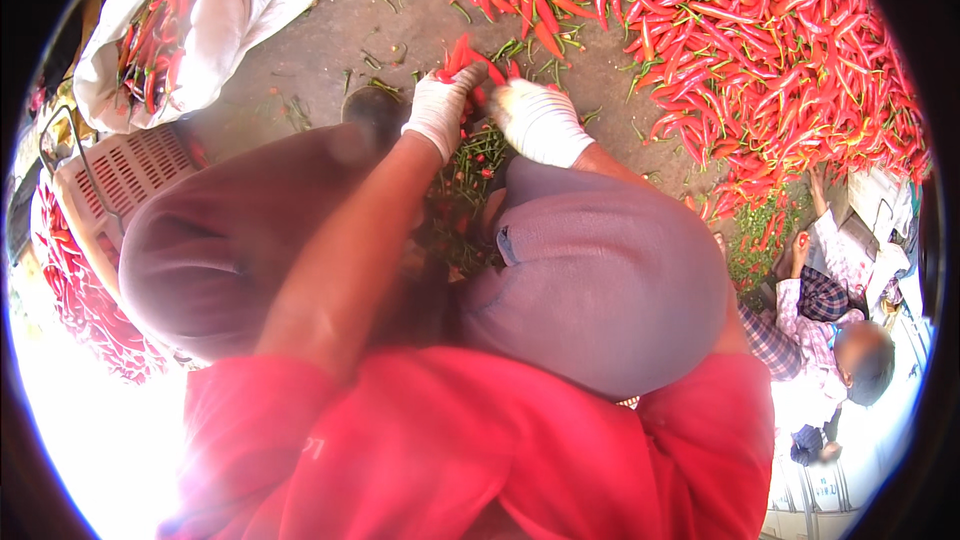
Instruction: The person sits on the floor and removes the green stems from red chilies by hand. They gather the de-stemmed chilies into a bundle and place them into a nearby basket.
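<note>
My left hand [444, 99], wrapped in a white covering over palm and wrist, is closed around several red chili peppers [457, 58] that stick out past its fingers. Close beside it on the right is my right hand [538, 118], in a similar white wrap. Its fingertips are blurred and lie near a red chili [495, 73]; whether they grip anything is unclear. Below both hands, between my knees, green stems [480, 154] and bits of red pepper cover the floor. More loose chilies lie just beyond my fingers.
A large heap of red chilies [765, 67] spreads across the far right. At the left stand a white sack [217, 22] holding darker chilies and a plastic crate [127, 172]. Red chilies [82, 292] fill a container behind it. Another person [817, 330] sits at right beside scattered stems [761, 240].
</note>
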`<state>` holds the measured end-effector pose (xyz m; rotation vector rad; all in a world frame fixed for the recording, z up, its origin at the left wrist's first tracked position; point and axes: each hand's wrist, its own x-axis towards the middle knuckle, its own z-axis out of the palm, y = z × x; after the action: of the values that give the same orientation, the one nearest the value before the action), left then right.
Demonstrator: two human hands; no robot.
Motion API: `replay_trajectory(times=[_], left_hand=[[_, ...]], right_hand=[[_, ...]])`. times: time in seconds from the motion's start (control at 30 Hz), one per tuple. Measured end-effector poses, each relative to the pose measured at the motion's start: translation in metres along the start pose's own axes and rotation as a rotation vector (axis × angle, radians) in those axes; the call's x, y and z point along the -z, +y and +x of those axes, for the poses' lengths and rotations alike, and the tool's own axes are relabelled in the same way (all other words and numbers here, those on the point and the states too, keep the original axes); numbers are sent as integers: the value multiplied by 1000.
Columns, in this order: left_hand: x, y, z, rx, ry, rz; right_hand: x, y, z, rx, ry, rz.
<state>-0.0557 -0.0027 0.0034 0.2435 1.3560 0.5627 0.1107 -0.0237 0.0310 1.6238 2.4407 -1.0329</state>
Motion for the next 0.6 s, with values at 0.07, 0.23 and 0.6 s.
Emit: replay_trajectory(times=[0.07,0.23,0.6], left_hand=[[-3,6,-6,-102,78,128],[-4,7,-6,-128,167,-145],[15,-16,8,3,58,284]], right_hand=[[-3,12,-6,-226,-61,-27],[-5,36,9,-364,138,45],[-31,53,22,-415,236,549]])
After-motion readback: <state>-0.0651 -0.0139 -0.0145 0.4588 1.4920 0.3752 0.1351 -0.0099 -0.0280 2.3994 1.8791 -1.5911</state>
